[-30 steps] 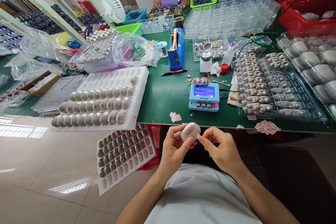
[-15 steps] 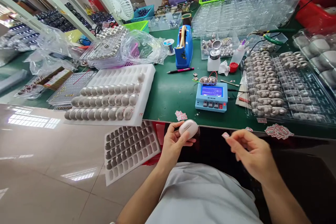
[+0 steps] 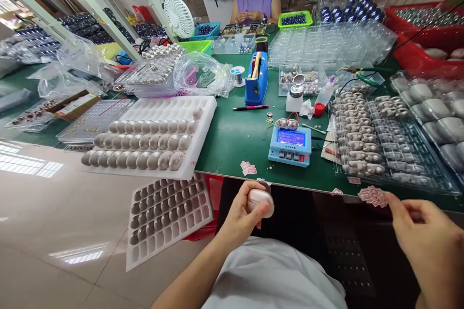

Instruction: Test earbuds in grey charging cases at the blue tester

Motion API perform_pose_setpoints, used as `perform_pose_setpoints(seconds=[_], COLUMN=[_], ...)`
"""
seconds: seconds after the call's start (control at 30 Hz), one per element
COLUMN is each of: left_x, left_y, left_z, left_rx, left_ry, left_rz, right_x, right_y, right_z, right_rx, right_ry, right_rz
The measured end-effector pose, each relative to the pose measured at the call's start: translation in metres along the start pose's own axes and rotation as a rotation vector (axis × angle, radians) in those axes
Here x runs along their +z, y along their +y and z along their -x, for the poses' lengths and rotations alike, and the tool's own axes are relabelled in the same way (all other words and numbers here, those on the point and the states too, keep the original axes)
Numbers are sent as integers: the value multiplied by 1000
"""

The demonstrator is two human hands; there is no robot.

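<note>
My left hand (image 3: 242, 212) is wrapped round a glossy pale oval case (image 3: 260, 203), which looks like an earbud charging case, just off the table's front edge. To the right, my right hand (image 3: 422, 227) has thumb and forefinger pinched together at the right side of a pile of small red-and-white paper labels (image 3: 372, 196). Its fingertips meet one of the labels at the pile's rim. More labels (image 3: 248, 168) lie on the table edge above the case. Behind them stands a light-blue tester (image 3: 290, 147) with a lit screen, a pair of small silvery pieces on top.
A white foam tray (image 3: 186, 169) of similar cases overhangs the table's left front edge. Below it sits another filled tray (image 3: 136, 256). Clear plastic trays (image 3: 395, 154) of silvery parts stand at right. A blue tape dispenser (image 3: 256, 79) is mid-table. Someone in purple (image 3: 255, 2) sits opposite.
My right hand has moved right with its pinched label, from beside the case to the label pile. My left hand has lowered slightly, and the case has turned. The view has shifted.
</note>
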State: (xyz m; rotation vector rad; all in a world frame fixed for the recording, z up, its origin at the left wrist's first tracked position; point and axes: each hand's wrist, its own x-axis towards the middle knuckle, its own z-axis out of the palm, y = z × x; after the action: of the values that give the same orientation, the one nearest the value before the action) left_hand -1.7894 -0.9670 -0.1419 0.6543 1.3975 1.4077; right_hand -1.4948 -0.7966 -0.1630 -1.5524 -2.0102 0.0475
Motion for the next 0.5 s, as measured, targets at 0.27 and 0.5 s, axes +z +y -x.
perform_pose_setpoints(seconds=[0.27,0.5], left_x=[1,-1], left_y=[0,12], left_z=[12,7], left_rx=[110,284], left_ry=[-159,-287], left_rz=[-344,-351], right_x=[8,11], right_y=[-107,-146], right_z=[29,18], right_rx=[-318,-227], right_ry=[-417,-695], right_rz=[-789,-904])
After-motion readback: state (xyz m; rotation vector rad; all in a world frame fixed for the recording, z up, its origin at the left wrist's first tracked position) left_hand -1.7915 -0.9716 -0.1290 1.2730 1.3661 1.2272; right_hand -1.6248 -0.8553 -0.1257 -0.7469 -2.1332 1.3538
